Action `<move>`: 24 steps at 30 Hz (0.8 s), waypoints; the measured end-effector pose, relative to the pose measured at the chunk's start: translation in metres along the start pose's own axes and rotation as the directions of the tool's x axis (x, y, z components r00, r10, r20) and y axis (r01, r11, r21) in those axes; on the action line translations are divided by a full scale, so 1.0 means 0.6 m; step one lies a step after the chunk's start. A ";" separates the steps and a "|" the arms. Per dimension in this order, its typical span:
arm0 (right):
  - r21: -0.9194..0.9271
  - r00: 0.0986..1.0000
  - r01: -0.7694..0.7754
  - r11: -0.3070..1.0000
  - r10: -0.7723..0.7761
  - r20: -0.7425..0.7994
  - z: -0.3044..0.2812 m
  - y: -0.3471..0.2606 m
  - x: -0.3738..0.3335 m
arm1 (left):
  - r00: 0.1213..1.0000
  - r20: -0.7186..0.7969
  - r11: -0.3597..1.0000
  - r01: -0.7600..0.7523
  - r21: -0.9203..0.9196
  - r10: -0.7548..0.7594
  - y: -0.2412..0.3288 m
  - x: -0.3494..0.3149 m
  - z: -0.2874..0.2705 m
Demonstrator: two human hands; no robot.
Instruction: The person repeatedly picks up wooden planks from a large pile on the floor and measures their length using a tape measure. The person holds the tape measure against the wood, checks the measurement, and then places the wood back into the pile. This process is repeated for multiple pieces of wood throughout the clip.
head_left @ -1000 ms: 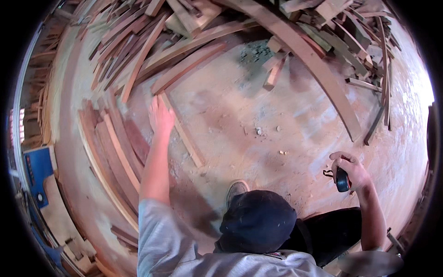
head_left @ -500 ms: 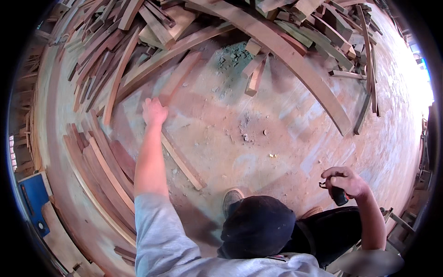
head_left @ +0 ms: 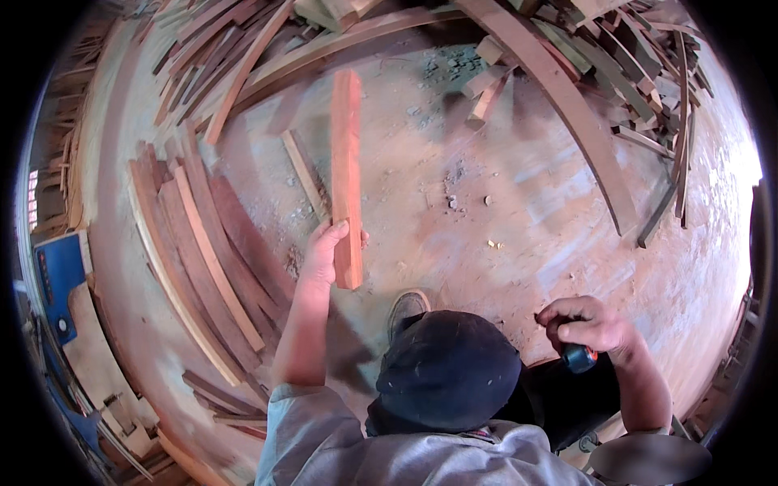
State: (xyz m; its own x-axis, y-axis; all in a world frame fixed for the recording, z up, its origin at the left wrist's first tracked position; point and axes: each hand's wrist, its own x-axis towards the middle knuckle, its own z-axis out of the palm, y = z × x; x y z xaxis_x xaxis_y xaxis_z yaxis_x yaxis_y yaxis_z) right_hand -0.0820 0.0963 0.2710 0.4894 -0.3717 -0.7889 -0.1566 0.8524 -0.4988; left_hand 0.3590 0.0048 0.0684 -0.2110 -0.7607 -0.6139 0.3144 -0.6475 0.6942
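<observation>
My left hand (head_left: 328, 247) is closed around the lower part of a reddish wooden board (head_left: 346, 154), thumb on its face and fingertips showing at the far edge. The board points away from me, lifted off the floor. Below it and to its left lies a thin wooden strip (head_left: 303, 172). At the right, my right hand (head_left: 596, 328) is closed on a small dark rounded tool (head_left: 579, 357) with orange and teal parts. The hand hides much of that tool, and I cannot make out its exact kind.
Long wooden strips (head_left: 190, 263) lie in a row at the left. Piled offcuts (head_left: 624, 69) fill the far side, with a wide curved plank (head_left: 567, 113) sloping down to the right. A short wood block (head_left: 485, 101) and debris (head_left: 456, 190) lie on the floor. A blue panel (head_left: 61, 283) stands far left.
My left hand has picked the reddish board up from the floor and drawn it nearer. My right hand, still gripping the small tool, has shifted slightly left.
</observation>
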 end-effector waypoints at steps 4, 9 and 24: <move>0.076 0.991 0.128 0.989 -0.123 -0.060 -0.013 0.018 0.000 | 0.987 -0.141 0.994 -0.060 0.086 0.072 0.001 -0.036 0.016; 0.057 0.975 0.210 0.976 -0.204 -0.090 -0.007 0.011 -0.008 | 0.937 -0.323 0.989 -0.104 0.101 0.131 0.004 -0.083 -0.017; -0.097 0.960 0.209 0.973 -0.223 -0.167 -0.013 0.011 -0.026 | 0.602 -0.325 -0.197 0.640 0.743 0.729 0.040 -0.168 -0.217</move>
State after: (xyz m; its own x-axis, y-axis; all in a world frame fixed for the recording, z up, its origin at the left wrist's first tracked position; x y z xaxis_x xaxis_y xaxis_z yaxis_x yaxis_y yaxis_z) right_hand -0.0972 0.1050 0.2772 0.3617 -0.6083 -0.7065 -0.1331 0.7163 -0.6849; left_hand 0.5085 0.0717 0.0979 0.4027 -0.9152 0.0145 -0.8847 -0.3932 -0.2506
